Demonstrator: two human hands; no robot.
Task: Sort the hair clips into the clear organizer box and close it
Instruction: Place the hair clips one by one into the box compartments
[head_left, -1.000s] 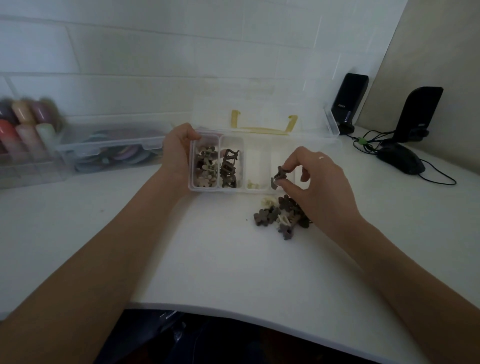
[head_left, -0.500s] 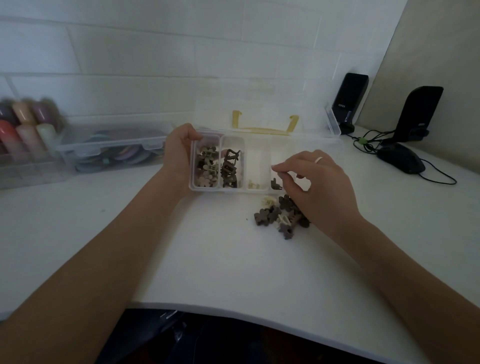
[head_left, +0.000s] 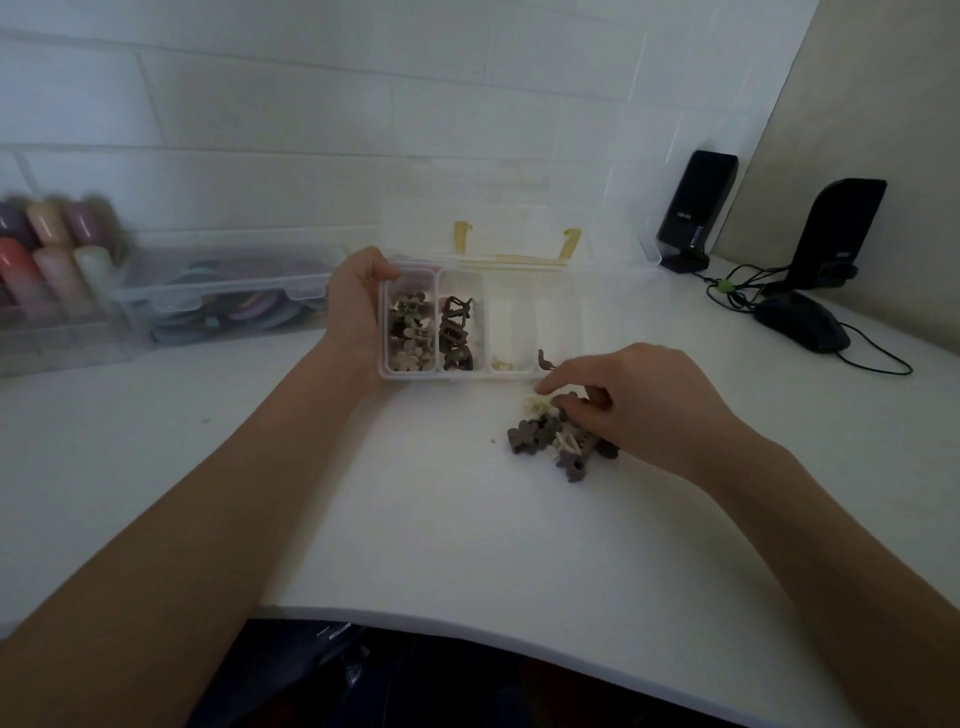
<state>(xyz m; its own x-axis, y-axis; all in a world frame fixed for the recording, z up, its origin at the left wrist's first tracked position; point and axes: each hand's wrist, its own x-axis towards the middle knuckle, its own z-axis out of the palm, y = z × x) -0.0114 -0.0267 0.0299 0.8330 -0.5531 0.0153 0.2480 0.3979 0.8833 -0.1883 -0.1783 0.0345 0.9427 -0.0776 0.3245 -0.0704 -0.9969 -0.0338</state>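
The clear organizer box (head_left: 511, 373) stands on the white table with its lid (head_left: 514, 228) leaning open at the back. Its left compartment holds beige flower clips (head_left: 410, 332) and the second holds dark brown clips (head_left: 454, 332). The third holds a few cream clips (head_left: 501, 364), and the fourth holds one dark clip (head_left: 545, 358). My left hand (head_left: 358, 306) grips the box's left end. A pile of loose brown and cream hair clips (head_left: 545, 439) lies just in front of the box. My right hand (head_left: 639, 400) is down on the pile, finger and thumb pinching a dark clip (head_left: 566, 401).
A clear lidded bin (head_left: 223, 301) of coloured items and a rack of pastel cylinders (head_left: 47, 260) stand at the far left. Two black speakers (head_left: 696, 208) (head_left: 836, 234), a black mouse (head_left: 802, 325) and cables sit at the back right. The table's front edge (head_left: 467, 634) is near me.
My right hand carried a dark clip over the box, dropped it in the fourth compartment, then came down to the pile. My left hand has stayed on the box.
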